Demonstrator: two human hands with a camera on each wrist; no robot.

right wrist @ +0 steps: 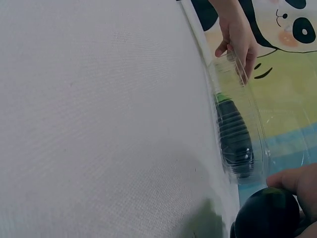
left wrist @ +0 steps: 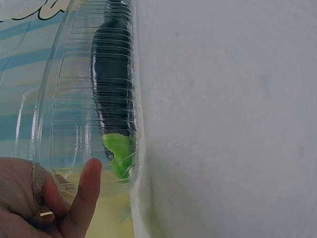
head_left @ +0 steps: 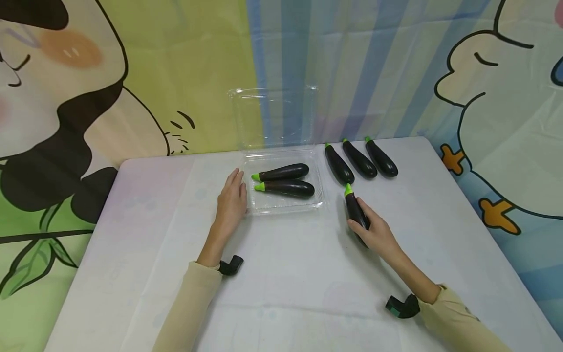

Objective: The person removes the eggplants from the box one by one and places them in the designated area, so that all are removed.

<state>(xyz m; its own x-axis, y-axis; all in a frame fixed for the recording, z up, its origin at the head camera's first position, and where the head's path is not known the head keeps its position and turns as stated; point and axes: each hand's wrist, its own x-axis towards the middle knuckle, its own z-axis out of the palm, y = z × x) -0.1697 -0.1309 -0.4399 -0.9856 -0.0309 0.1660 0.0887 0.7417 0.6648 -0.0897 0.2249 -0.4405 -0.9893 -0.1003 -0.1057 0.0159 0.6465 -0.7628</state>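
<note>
A clear plastic clamshell box (head_left: 285,209) lies with its lid (head_left: 274,117) raised, and two dark eggplants with bright green stems, a rear eggplant (head_left: 286,172) and a front eggplant (head_left: 288,188), rest side by side in its base. Along the box's left side, my left hand (head_left: 232,200) touches the rim with fingers extended; the left wrist view shows a finger (left wrist: 86,193) at the box's corner. My right hand (head_left: 374,230) grips another eggplant (head_left: 355,210) by its rounded end, green stem pointing away from me. In the right wrist view that eggplant's round end (right wrist: 267,215) shows large.
Beyond the right hand, three more eggplants lie in a slanted row: a left one (head_left: 338,164), a middle one (head_left: 359,159) and a right one (head_left: 381,157). A white cloth (head_left: 286,274) covers the table. Behind it hangs a cartoon-printed curtain (head_left: 211,73).
</note>
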